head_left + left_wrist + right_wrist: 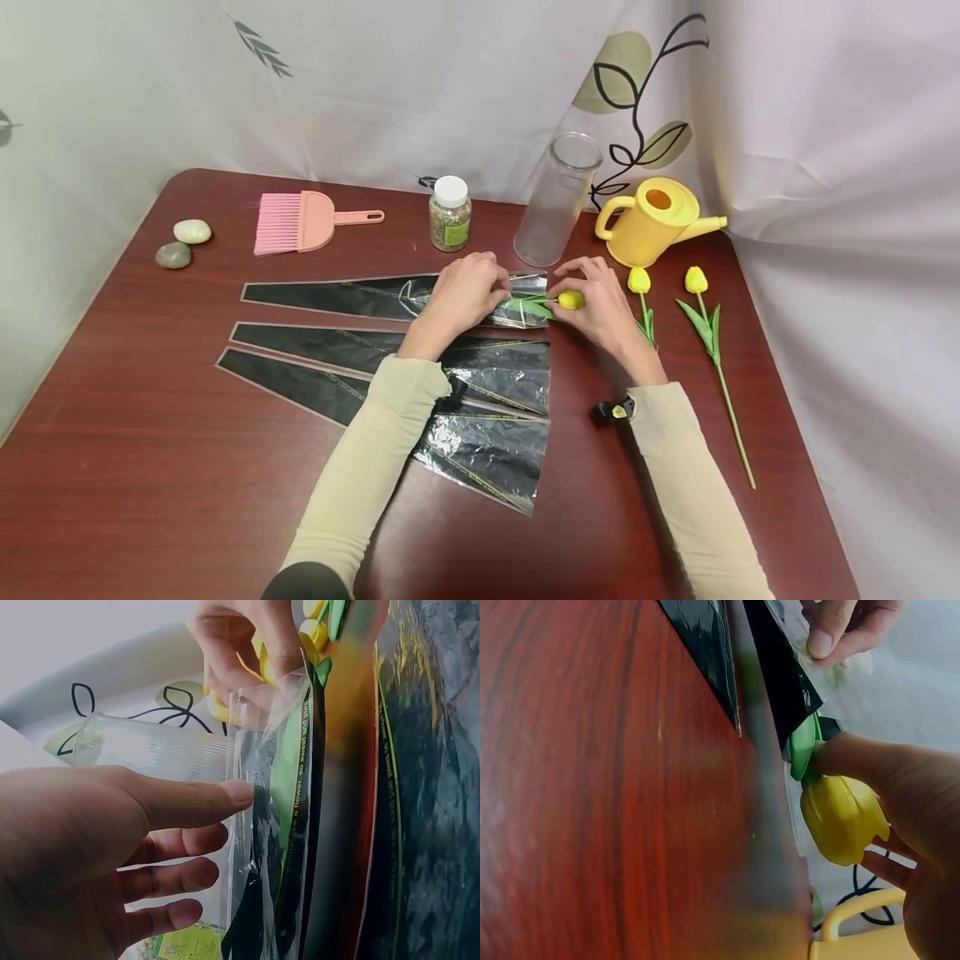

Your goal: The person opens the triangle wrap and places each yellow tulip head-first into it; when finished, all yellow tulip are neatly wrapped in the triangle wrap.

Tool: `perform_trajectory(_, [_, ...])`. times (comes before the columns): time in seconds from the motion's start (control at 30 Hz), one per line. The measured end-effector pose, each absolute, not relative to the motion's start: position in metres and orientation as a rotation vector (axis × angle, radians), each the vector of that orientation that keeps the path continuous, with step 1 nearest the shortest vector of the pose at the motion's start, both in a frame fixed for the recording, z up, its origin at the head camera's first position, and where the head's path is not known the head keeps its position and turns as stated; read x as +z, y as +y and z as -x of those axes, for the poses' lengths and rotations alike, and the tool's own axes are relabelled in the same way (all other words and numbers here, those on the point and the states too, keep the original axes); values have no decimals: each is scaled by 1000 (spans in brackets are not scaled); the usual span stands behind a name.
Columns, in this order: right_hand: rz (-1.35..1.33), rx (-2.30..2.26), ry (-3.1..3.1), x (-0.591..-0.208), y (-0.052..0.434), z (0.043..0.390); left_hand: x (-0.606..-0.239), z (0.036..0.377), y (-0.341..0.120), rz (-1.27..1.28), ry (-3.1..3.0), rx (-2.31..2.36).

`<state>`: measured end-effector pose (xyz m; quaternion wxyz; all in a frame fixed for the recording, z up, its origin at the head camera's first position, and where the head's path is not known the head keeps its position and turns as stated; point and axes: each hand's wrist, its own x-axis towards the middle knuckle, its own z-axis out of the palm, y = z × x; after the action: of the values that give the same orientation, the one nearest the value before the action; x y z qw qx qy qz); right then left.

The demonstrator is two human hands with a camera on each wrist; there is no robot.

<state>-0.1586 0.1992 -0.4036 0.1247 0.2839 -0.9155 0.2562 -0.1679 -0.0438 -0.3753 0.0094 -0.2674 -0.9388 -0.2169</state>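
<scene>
Left hand [465, 293] pinches the open mouth of the top sleeve [360, 298]; right hand [600, 304] grips the yellow tulip [570, 300] at that mouth, just before the glass vase [558, 200]

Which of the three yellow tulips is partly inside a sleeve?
The tulip in the right hand; its stem is inside the farthest flower sleeve. The other two lie bare.

Glossy plastic flower sleeve [390, 297], smooth red-brown wood-grain table [135, 433], clear glass vase [558, 200], matt yellow plastic watering can [652, 221].
</scene>
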Motion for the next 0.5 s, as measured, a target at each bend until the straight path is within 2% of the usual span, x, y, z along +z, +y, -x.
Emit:
perform_trajectory(0.33, [-795, 829, -2698, -409, 197, 157, -378, 167, -38, 867, -2946, -647])
perform_trajectory(0.5, [-789, 900, -2714, -397, 205, 153, -377, 166, -41, 849, -2942, -649])
